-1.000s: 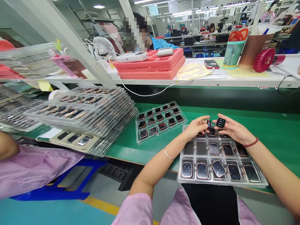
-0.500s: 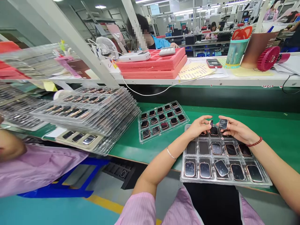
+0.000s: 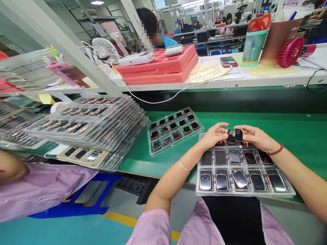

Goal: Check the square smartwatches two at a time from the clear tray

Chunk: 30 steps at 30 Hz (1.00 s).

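Between the fingertips of my left hand (image 3: 216, 134) is a smartwatch case (image 3: 227, 131), turned nearly edge-on. My right hand (image 3: 255, 137) pinches another smartwatch case (image 3: 239, 135), its dark screen facing me. Both are held just above the far row of a clear plastic tray (image 3: 255, 195) at the bench's front edge. Rows of watch cases with dark screens lie in its pockets. One watch case (image 3: 240, 179) in the near row sits askew. Two pockets at the left of the middle row show no watch case. My hands hide part of the far row.
A second clear tray (image 3: 167, 148) of watch cases lies on the green bench (image 3: 135, 154). Left of it rises a tall stack of filled trays (image 3: 122, 126). A co-worker's sleeve (image 3: 48, 187) is at far left. A shelf edge (image 3: 214, 85) with a hanging white cable runs behind.
The watch case in my right hand has turned and its screen now looks darker. Both hands stay over the tray's far row. The whole view has shifted slightly.
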Each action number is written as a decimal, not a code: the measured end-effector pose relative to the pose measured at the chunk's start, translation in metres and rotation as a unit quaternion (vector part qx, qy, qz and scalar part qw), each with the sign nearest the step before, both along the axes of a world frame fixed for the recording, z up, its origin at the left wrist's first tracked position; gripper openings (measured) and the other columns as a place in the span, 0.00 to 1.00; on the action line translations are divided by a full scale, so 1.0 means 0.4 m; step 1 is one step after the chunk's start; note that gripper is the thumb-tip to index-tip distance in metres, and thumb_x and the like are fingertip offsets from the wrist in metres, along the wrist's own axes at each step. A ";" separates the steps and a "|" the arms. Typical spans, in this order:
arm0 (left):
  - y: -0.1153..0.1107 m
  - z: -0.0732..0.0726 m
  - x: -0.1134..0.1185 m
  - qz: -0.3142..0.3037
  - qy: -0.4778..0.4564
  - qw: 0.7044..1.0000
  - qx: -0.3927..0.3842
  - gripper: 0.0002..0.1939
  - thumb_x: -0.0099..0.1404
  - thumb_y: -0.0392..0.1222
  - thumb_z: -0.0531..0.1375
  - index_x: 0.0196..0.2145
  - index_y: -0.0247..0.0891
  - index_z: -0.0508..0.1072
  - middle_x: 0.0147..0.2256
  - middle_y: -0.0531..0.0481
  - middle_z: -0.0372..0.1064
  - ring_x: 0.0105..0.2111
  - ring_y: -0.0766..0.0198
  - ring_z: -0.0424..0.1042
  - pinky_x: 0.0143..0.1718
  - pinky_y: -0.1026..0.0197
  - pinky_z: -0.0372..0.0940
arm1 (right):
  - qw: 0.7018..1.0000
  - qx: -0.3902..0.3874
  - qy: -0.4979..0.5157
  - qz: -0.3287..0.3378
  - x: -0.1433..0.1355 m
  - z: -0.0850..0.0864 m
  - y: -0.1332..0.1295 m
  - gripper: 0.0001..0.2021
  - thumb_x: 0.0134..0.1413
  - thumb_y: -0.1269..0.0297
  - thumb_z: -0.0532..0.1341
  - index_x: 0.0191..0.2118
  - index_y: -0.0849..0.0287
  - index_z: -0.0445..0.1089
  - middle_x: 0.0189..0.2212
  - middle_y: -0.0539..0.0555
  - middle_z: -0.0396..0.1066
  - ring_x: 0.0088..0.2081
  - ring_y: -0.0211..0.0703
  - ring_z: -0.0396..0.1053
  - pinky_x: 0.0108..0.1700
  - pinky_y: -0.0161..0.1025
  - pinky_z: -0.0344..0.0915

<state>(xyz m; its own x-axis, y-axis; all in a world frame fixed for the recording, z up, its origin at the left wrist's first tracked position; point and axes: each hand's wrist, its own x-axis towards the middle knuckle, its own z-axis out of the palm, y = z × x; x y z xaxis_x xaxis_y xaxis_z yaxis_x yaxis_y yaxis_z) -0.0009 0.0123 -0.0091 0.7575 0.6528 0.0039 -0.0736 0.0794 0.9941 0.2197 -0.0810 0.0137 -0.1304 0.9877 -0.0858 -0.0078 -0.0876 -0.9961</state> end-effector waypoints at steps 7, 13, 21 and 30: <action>0.002 0.001 0.001 0.000 0.002 1.000 0.005 0.38 0.52 0.51 0.72 0.57 0.37 0.66 0.39 0.49 0.70 0.27 0.69 0.72 0.27 0.64 0.63 | 1.000 0.002 -0.010 0.003 -0.004 -0.004 0.003 0.27 0.47 0.58 0.72 0.55 0.56 0.75 0.38 0.54 0.77 0.25 0.35 0.67 0.26 0.35 0.67; -0.001 0.006 0.000 -0.007 0.004 1.000 0.003 0.38 0.52 0.51 0.72 0.57 0.38 0.65 0.40 0.48 0.72 0.27 0.69 0.72 0.29 0.64 0.64 | 1.000 0.013 -0.013 0.003 -0.002 -0.007 0.004 0.25 0.50 0.60 0.71 0.55 0.57 0.74 0.35 0.53 0.76 0.24 0.35 0.67 0.26 0.35 0.68; -0.006 0.013 -0.004 0.003 0.008 1.000 -0.005 0.36 0.53 0.50 0.72 0.57 0.39 0.66 0.40 0.48 0.73 0.27 0.70 0.71 0.30 0.65 0.64 | 1.000 0.026 0.000 0.016 0.000 -0.016 0.008 0.25 0.51 0.60 0.71 0.56 0.57 0.74 0.38 0.53 0.77 0.23 0.33 0.67 0.25 0.35 0.69; -0.008 0.010 0.000 0.027 0.006 0.999 -0.019 0.30 0.56 0.48 0.69 0.54 0.36 0.69 0.42 0.45 0.75 0.33 0.65 0.76 0.31 0.66 0.66 | 1.000 0.001 0.004 0.006 -0.004 -0.021 0.008 0.26 0.56 0.65 0.67 0.61 0.55 0.70 0.40 0.55 0.78 0.32 0.42 0.78 0.33 0.40 0.78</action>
